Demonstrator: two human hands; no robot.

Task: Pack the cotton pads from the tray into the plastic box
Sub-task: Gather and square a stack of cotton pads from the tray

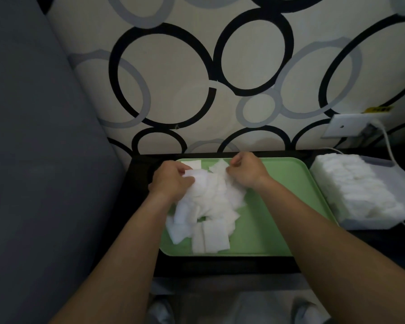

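A green tray [267, 220] lies on a black table, holding a loose heap of square white cotton pads [211, 206] on its left half. My left hand [171, 181] rests on the heap's upper left, fingers closed on a pad. At the heap's top right, my right hand [246, 169] is curled with its fingertips pinching pads. To the right of the tray stands the clear plastic box [369, 224], filled with rows of stacked white pads [360, 185].
The black table [220, 265] stands against a wall with a black and grey ring pattern. A grey sofa [33, 160] fills the left side. A white wall socket [346, 128] with a cable sits at the right, above the box.
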